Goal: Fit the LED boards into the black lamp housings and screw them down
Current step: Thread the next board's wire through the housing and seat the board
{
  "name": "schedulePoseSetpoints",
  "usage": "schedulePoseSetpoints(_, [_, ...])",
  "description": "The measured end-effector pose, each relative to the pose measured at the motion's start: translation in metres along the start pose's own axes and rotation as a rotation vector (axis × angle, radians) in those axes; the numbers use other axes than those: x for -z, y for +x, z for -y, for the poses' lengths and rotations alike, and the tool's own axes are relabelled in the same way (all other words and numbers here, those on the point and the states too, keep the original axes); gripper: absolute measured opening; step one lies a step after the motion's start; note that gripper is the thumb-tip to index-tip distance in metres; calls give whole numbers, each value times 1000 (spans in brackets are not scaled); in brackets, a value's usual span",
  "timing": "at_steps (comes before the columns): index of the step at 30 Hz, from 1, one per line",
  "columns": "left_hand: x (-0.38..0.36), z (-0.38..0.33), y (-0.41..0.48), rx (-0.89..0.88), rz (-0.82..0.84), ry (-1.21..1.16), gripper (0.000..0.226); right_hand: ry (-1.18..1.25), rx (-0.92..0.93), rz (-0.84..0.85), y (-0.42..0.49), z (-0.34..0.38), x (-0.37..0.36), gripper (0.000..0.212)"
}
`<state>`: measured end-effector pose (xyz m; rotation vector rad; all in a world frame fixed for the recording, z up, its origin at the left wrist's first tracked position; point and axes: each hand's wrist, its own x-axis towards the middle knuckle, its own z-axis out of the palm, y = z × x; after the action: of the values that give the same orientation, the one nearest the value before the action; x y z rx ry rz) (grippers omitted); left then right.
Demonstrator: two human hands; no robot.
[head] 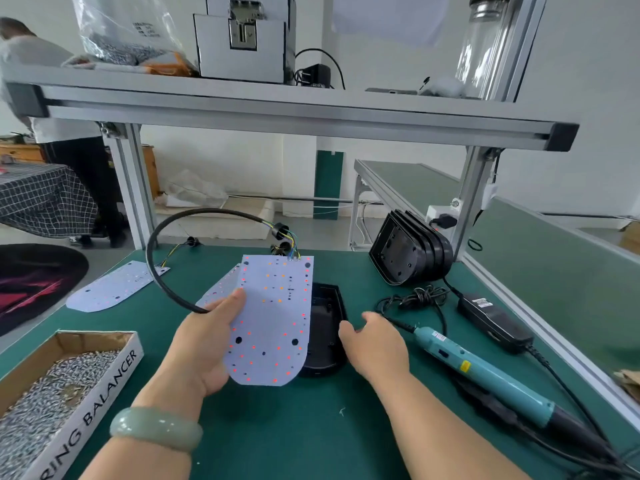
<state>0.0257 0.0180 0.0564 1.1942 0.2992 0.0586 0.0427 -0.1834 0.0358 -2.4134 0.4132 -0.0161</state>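
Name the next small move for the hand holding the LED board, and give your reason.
Probably lower the LED board into the black housing: the left hand holds it tilted just above the open housing, which the right hand touches.

Bright, flat daylight; the lens bends the edges.
Soft white light fills the room and the back wall (588,98) bleaches pale; the board (273,317) at centre reads sharp, red dots and all; just a soft dark shadow under the screwdriver (485,372) on the table (294,427); a glare streak runs down the glass bottle (485,50); the shelf posts (133,188) splay apart with the wide lens; corners smear and lose focus.
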Motion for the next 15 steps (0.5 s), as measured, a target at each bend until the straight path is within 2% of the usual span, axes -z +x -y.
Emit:
schedulePoseSetpoints(1, [1, 0, 1, 14, 5, -15, 18, -54, 1, 11, 0, 2, 1, 19])
schedulePoseSetpoints(3, [3, 1, 1, 31, -1, -33, 19, -103, -1, -16, 1, 3, 5, 16])
schedulePoseSetpoints(6, [3, -1, -1, 52, 24, -62, 21, 102, -5, -87, 4, -6, 12, 7])
schedulePoseSetpoints(8, [3, -1, -1, 73, 75, -92, 27, 293, 13, -112, 0, -12, 15, 14])
schedulePoseSetpoints(12, [1, 0, -4, 85, 151, -143, 33, 473, 72, -195, -8, -23, 17, 44])
schedulePoseSetpoints(15, [-2, 0, -6, 42, 137, -203, 26, 559, 40, -261, -7, -30, 19, 29])
